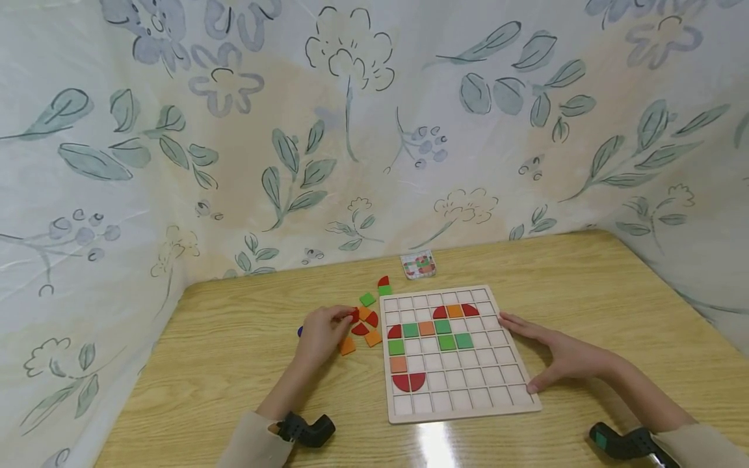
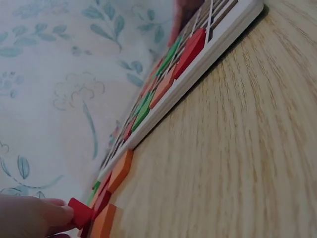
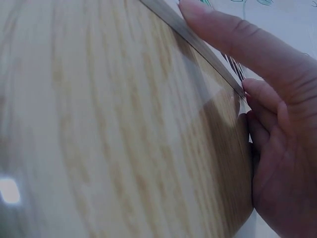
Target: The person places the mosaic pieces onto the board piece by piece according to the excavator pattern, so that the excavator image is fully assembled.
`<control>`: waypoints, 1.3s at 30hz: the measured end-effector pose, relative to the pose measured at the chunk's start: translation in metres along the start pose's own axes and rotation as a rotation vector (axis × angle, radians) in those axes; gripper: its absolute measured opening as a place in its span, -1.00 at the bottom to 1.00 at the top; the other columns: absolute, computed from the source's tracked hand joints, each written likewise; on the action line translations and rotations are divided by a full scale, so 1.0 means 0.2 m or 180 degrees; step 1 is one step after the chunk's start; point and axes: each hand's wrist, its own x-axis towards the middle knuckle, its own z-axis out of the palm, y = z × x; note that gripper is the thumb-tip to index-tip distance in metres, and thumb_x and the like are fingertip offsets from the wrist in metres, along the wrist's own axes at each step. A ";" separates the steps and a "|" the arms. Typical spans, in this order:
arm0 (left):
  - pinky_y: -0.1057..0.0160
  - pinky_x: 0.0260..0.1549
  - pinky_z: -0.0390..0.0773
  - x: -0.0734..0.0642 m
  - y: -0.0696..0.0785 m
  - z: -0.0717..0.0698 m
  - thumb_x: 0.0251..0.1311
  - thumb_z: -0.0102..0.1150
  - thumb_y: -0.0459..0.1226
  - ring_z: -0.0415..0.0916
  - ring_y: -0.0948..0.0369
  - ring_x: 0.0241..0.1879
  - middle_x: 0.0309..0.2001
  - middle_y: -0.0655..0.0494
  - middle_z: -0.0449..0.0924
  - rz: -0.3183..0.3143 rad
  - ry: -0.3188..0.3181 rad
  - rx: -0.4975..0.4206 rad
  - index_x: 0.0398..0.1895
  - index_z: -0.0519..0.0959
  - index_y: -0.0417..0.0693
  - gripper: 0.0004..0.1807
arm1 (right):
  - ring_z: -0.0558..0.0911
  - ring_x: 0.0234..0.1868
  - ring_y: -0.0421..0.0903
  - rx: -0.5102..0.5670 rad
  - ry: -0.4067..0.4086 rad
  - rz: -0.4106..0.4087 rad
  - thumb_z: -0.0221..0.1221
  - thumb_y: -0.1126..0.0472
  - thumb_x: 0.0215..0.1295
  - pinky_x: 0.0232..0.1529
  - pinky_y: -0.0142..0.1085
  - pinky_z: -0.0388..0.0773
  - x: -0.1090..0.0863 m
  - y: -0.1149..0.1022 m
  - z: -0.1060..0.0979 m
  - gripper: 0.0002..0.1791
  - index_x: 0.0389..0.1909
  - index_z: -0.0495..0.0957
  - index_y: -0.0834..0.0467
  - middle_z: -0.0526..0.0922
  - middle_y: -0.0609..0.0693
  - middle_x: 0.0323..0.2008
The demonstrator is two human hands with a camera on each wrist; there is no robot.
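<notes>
The left hand (image 1: 322, 331) reaches forward, pinching a red piece (image 2: 80, 212) by the loose tiles (image 1: 373, 338); the right hand (image 1: 564, 354) has thumb and fingers spread against the board's (image 1: 480, 378) right edge. The board lies flat on the tabletop (image 1: 216, 377).

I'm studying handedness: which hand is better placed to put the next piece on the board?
Probably the left hand: its fingers pinch a red piece near the board; the right hand touches the board's right edge.

head: high, facing forward-down | left wrist: low, near, across tabletop (image 2: 223, 148) | right wrist: close | all share board (image 1: 473, 359)
</notes>
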 end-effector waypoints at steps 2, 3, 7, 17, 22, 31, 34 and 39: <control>0.26 -0.32 0.56 0.00 0.00 0.00 0.13 0.22 -0.26 0.59 0.23 -0.30 -0.30 0.11 0.68 -0.0186 0.0048 -0.0258 -0.11 0.65 -0.03 -0.76 | -0.21 0.27 -0.69 -0.0010 0.0000 0.0000 0.45 0.00 -0.21 0.05 -0.76 -0.21 0.00 0.00 0.00 0.17 0.43 -0.02 0.08 -0.11 0.18 0.43; 0.28 -0.32 0.56 0.00 0.00 0.00 0.12 0.23 -0.26 0.59 0.23 -0.29 -0.30 0.11 0.68 -0.0305 0.0069 -0.0404 -0.10 0.64 -0.03 -0.75 | -0.21 0.27 -0.69 -0.0031 0.0000 0.0008 0.44 -0.01 -0.21 0.06 -0.75 -0.20 0.00 0.01 0.00 0.17 0.43 -0.02 0.08 -0.10 0.17 0.43; 0.34 -0.35 0.53 0.01 0.02 -0.01 0.10 0.25 -0.24 0.59 0.24 -0.28 -0.30 0.09 0.68 -0.0798 0.0072 -0.1116 -0.14 0.66 0.00 -0.77 | -0.20 0.26 -0.70 -0.0122 -0.0001 0.0046 0.44 -0.03 -0.21 0.10 -0.68 -0.13 0.00 0.01 0.00 0.16 0.43 -0.01 0.04 -0.09 0.13 0.44; 0.24 -0.16 0.54 0.05 0.12 -0.02 0.12 0.24 -0.25 0.60 0.16 -0.17 -0.22 0.02 0.68 -0.1278 -0.0222 -0.1883 -0.11 0.64 -0.08 -0.74 | -0.20 0.26 -0.70 0.0002 -0.0015 0.0021 0.44 -0.01 -0.20 0.06 -0.74 -0.20 0.00 0.01 0.00 0.17 0.43 -0.02 0.06 -0.12 0.16 0.44; 0.22 -0.21 0.57 0.06 0.18 0.02 0.12 0.23 -0.29 0.60 0.06 -0.20 -0.24 -0.07 0.67 -0.1190 -0.0340 -0.1968 -0.12 0.63 -0.17 -0.75 | -0.20 0.25 -0.71 -0.0068 -0.0011 0.0062 0.44 -0.02 -0.20 0.09 -0.70 -0.17 0.00 0.00 0.00 0.16 0.43 -0.02 0.05 -0.10 0.15 0.44; 0.40 -0.54 0.35 0.09 0.36 0.22 0.11 0.25 -0.20 0.56 0.26 -0.42 -0.34 0.08 0.69 -0.0883 -0.0747 -0.1779 -0.19 0.66 -0.02 -0.79 | -0.20 0.26 -0.69 -0.0188 0.0011 0.0088 0.43 -0.04 -0.20 0.15 -0.59 -0.07 -0.01 0.00 -0.01 0.15 0.43 -0.01 0.02 -0.09 0.11 0.44; 0.38 -0.45 0.41 0.10 0.43 0.29 0.09 0.27 -0.17 0.55 0.28 -0.40 -0.40 0.15 0.69 -0.0806 -0.0833 -0.1646 -0.24 0.68 0.03 -0.82 | -0.20 0.26 -0.69 -0.0185 0.0002 0.0098 0.43 -0.03 -0.19 0.17 -0.55 -0.03 -0.01 0.00 -0.01 0.15 0.43 -0.01 0.01 -0.08 0.10 0.44; 0.40 -0.50 0.40 0.11 0.51 0.39 0.08 0.27 -0.19 0.50 0.37 -0.49 -0.48 0.23 0.66 -0.0566 -0.0939 -0.1364 -0.29 0.68 0.04 -0.86 | -0.20 0.26 -0.69 -0.0207 -0.0004 0.0120 0.43 -0.03 -0.19 0.20 -0.46 0.01 0.00 -0.01 -0.01 0.14 0.43 -0.01 0.02 -0.08 0.10 0.44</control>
